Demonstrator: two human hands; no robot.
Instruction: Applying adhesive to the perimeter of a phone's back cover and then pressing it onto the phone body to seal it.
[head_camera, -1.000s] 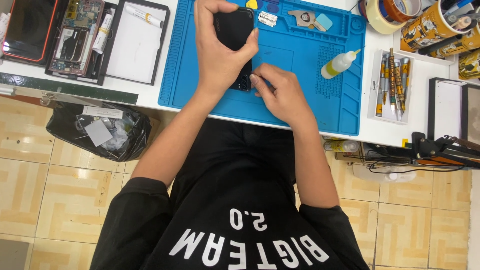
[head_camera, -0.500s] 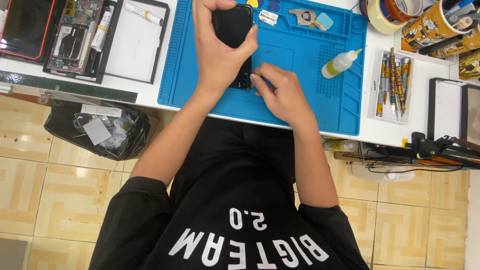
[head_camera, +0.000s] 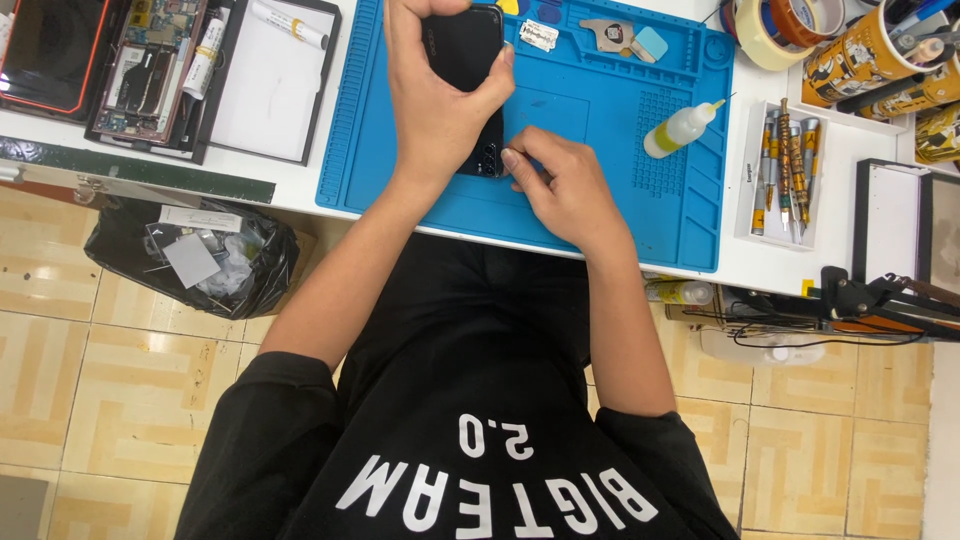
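Blue mat (head_camera: 600, 210) on white bench (head_camera: 760, 255); left hand (head_camera: 430, 110) holds phone (head_camera: 465, 45), tiled floor.

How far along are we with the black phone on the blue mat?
Done: nothing visibly off; the black phone looks closed. In hand: left hand grips it on the blue mat while right hand works at its lower edge. Left: back not yet lifted.
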